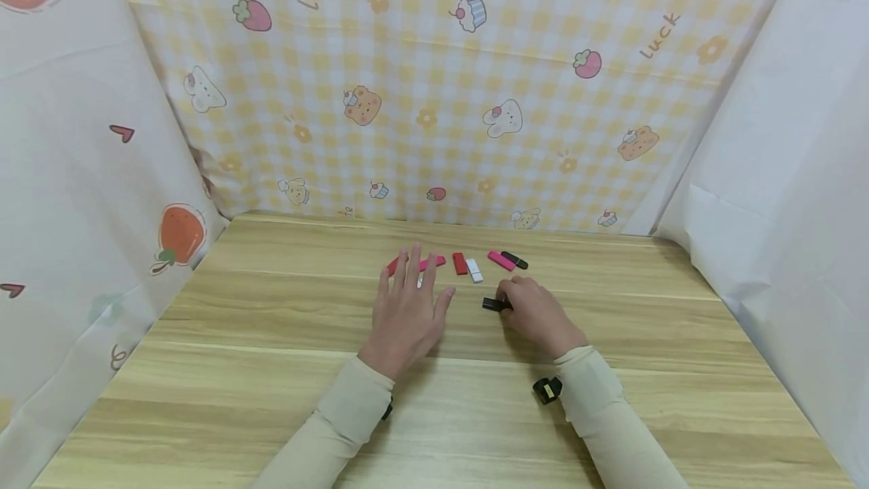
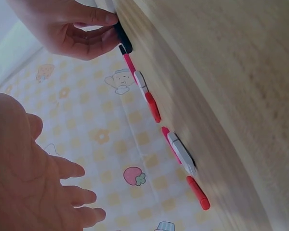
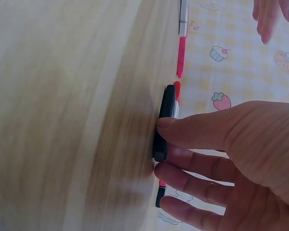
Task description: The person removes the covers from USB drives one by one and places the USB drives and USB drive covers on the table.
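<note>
8 USB sticks [image 1: 460, 263] counted: 2 black, 2 pink, 2 white, 2 red. All small, slim, smooth, plastic-looking bars; some ends rounded, cap seam visible on white ones.

2 bare hands. Right hand [image 1: 541, 315]: thumb and fingers clamped on 1 black stick [image 3: 166, 101], at the worktop surface, nearer the person than the other sticks; cannot tell if it is lifted. Left hand [image 1: 406, 315]: fingers spread apart, holding nothing, above the left group; left wrist view shows it clear of the sticks.

Other 7 on worktop [image 1: 271, 383], rough row near the back. Left group, 3: left red stick [image 2: 198, 193], left white stick [image 2: 182, 150], left pink stick [image 1: 439, 260], partly behind the left hand in the head view. Middle, 2: right red stick [image 2: 152, 107] just beside right white stick [image 1: 474, 271]. Right, 2: right pink stick [image 1: 501, 261] alongside second black stick [image 1: 517, 260].

Worktop: pale wood-grain planks, flat. Back cloth [image 1: 434, 81]: soft yellow-white check, printed bears, cupcakes, strawberries. 2 beige fabric sleeves [image 1: 353, 406], cuffs at wrists. Black wrist device [image 1: 547, 391] by right cuff.
</note>
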Action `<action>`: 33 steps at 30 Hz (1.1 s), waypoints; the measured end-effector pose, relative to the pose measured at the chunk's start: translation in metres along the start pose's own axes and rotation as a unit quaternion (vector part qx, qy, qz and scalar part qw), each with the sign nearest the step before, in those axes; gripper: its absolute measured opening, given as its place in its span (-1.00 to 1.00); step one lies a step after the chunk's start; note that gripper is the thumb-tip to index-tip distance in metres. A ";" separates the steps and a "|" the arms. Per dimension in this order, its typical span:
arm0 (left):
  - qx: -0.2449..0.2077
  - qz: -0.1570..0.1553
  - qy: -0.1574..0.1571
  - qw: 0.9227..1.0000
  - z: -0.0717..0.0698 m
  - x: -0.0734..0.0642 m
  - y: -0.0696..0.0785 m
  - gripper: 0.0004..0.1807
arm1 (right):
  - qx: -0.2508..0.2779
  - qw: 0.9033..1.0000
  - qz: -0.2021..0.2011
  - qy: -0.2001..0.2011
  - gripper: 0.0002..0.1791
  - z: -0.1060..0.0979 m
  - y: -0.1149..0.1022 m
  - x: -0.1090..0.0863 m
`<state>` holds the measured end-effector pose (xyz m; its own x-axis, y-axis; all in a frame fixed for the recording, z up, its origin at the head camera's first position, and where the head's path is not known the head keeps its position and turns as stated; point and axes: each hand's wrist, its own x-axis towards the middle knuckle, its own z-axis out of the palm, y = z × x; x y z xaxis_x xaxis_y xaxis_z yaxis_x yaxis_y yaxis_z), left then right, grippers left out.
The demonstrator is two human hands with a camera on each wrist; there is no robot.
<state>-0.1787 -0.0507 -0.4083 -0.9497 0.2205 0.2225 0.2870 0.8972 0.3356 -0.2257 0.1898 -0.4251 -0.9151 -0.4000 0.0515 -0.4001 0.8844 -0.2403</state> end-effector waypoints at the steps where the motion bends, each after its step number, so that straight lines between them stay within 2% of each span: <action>1: 0.001 0.000 0.001 1.000 0.000 0.000 0.000 -0.23 | 0.001 1.000 0.001 -0.003 -0.86 0.000 0.000 0.000; 14: 0.015 -0.001 0.016 1.000 -0.003 0.002 -0.001 -0.22 | 0.001 1.000 0.015 -0.009 -0.87 -0.006 0.000 -0.002; 23: 0.025 0.002 0.020 0.999 -0.002 0.004 -0.001 -0.22 | 0.003 1.000 -0.013 0.018 -0.85 -0.017 -0.006 -0.004; 28: 0.036 0.020 0.041 0.998 0.000 0.005 -0.001 -0.25 | 0.004 0.999 -0.031 0.044 -0.85 -0.022 -0.012 -0.005; 33: 0.060 0.060 0.075 0.994 0.001 0.005 -0.001 -0.29 | -0.002 0.995 -0.059 0.078 -0.82 -0.028 -0.019 -0.007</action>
<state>-0.1839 -0.0499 -0.4082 -0.8781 0.2768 0.3902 0.3707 0.9093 0.1891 -0.2128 0.1824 -0.3942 -0.8585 -0.4587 0.2293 -0.5047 0.8351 -0.2189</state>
